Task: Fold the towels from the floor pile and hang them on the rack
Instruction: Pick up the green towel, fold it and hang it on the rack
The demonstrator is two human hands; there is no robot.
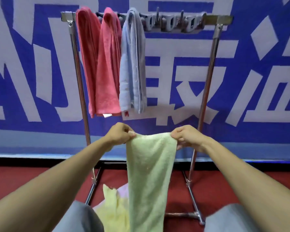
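Top corners of green towel [149,173] pinched by left hand [119,133], right hand [185,137] — thin grip (fingertips only) could slip, dropping it.

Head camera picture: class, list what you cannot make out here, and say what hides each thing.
Head view only:
Floor pile: how many towels remain; the green towel and left knee cover much of it.
Green towel's lower end: cut off by the bottom edge.
How the pink towels and blue towel sit on the rack: their own folds hide the bar.
Tag under a pink towel: too small to read.
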